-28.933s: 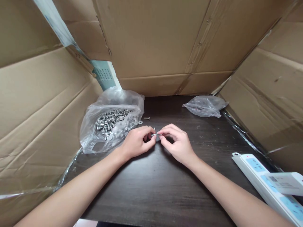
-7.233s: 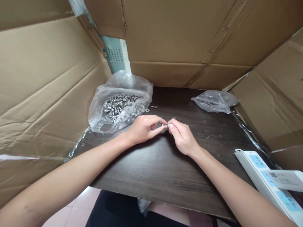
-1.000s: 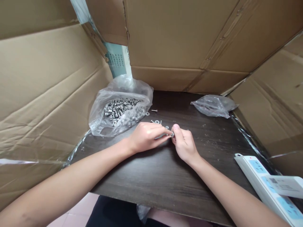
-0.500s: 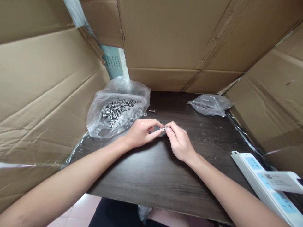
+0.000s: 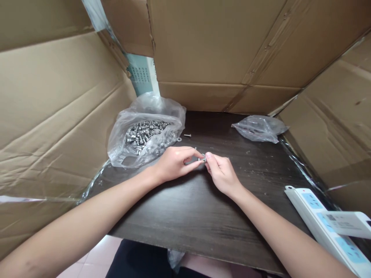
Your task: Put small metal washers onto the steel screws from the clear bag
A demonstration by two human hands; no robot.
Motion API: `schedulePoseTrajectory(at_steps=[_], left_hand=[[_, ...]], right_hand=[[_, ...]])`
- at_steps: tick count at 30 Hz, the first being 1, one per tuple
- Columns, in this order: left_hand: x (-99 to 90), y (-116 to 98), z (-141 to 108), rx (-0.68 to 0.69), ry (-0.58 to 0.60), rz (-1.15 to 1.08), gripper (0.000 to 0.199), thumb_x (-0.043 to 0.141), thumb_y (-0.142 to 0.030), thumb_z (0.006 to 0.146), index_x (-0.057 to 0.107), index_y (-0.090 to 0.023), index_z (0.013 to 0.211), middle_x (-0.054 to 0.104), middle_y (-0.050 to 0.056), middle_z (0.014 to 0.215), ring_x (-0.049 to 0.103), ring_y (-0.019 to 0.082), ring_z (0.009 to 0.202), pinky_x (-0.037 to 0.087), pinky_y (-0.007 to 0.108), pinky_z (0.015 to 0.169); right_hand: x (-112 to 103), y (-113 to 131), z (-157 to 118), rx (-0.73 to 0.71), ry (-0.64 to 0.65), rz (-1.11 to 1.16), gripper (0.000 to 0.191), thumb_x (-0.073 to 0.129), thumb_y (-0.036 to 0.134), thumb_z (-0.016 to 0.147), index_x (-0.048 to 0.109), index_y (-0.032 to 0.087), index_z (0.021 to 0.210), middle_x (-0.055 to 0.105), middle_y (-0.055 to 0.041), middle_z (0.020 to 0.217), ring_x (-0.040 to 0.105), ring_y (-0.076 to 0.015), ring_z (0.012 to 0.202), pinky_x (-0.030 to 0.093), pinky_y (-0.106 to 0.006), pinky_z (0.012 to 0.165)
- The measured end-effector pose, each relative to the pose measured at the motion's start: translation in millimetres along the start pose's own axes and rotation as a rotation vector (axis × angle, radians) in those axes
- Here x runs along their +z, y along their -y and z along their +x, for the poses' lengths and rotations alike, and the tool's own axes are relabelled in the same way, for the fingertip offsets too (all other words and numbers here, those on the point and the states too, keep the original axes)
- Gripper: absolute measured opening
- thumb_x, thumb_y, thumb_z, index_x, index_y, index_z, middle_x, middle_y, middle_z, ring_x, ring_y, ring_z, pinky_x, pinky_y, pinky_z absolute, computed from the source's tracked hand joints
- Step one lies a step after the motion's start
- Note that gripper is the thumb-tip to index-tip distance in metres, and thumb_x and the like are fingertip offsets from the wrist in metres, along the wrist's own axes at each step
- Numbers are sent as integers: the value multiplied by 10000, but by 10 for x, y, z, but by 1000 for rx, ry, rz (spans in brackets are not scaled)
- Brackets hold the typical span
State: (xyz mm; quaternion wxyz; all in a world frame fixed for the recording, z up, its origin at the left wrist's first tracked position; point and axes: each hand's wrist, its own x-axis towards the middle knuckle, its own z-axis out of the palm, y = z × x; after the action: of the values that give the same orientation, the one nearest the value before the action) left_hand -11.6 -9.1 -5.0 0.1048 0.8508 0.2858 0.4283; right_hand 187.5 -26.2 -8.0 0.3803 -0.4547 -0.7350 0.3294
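Above the middle of the dark table, my left hand [image 5: 177,162] pinches a small silver bolt [image 5: 204,158] between thumb and index finger. The thumb and fingers of my right hand [image 5: 223,172] are closed on the bolt's right end, so the fingertips of both hands nearly meet. A small round part, like a washer or nut, seems to sit on the bolt there, but the fingers cover much of it. Behind my left hand lie a loose screw [image 5: 188,135] and a flat washer [image 5: 179,139].
An open clear plastic bag [image 5: 117,144] full of metal bolts stands at the back left. Another plastic bag [image 5: 259,128] lies at the back right. A white power strip [image 5: 307,216] runs along the right edge, under a white card [image 5: 348,223]. Cardboard walls [image 5: 203,46] surround the table [image 5: 185,216].
My right hand has turned slightly and its fingertips have shifted at the bolt's end. Less of the shank shows between the hands now. The view has moved a little.
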Motion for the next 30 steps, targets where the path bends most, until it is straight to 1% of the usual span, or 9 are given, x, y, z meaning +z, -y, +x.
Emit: schedulePoseTrajectory(at_steps=[2,4,7,11,17,20,26,30], left_hand=[[4,9,1,-25,-13,-12,176,669,-308,960,743,-148,969,525,-45,586,494,87,532,369,202,538],[8,20,5,-47,-27,-13,163,683,-297,949,745,-147,965,499,-54,573,474,83,521,356,201,534],[10,36,11,-61,-33,-9,149,690,-281,941,747,-146,966,472,-61,563,455,81,514,340,202,530],[5,38,10,-51,-22,-20,149,682,-278,946,747,-146,972,468,-60,562,457,83,518,333,201,530],[0,19,10,-23,4,-31,159,667,-283,958,742,-143,967,484,-55,564,471,86,523,334,202,528],[-5,15,11,-8,8,-27,158,676,-287,953,744,-144,962,480,-57,559,469,85,520,333,203,522],[-11,11,8,-17,4,-8,199,652,-325,971,748,-151,965,507,-46,565,472,86,516,347,206,525],[-8,20,5,-25,0,-2,216,653,-345,969,750,-153,954,515,-41,567,479,88,518,347,207,525]], right_hand=[[-10,18,3,7,-3,17,483,353,481,1066,449,206,682,465,7,604,436,-138,568,338,-294,591],[-22,27,6,4,-11,22,368,391,418,1049,493,206,766,495,6,649,470,-148,612,365,-292,622],[-34,23,6,6,-7,32,221,437,353,1011,514,208,862,505,13,675,480,-155,631,377,-294,639],[-35,19,5,3,19,39,170,454,335,985,494,211,875,498,19,678,471,-156,626,371,-298,631],[-46,38,9,-59,58,-12,193,414,301,982,453,216,812,503,6,687,490,-170,676,378,-308,671],[-44,28,4,-71,62,-7,256,397,321,1004,443,217,775,496,5,681,480,-164,662,369,-306,656],[-28,-11,11,-23,83,10,440,337,431,1063,409,219,684,453,13,609,430,-146,583,326,-306,605],[-36,-5,18,5,70,36,440,353,443,1061,453,209,703,482,8,639,454,-144,600,344,-300,616]])
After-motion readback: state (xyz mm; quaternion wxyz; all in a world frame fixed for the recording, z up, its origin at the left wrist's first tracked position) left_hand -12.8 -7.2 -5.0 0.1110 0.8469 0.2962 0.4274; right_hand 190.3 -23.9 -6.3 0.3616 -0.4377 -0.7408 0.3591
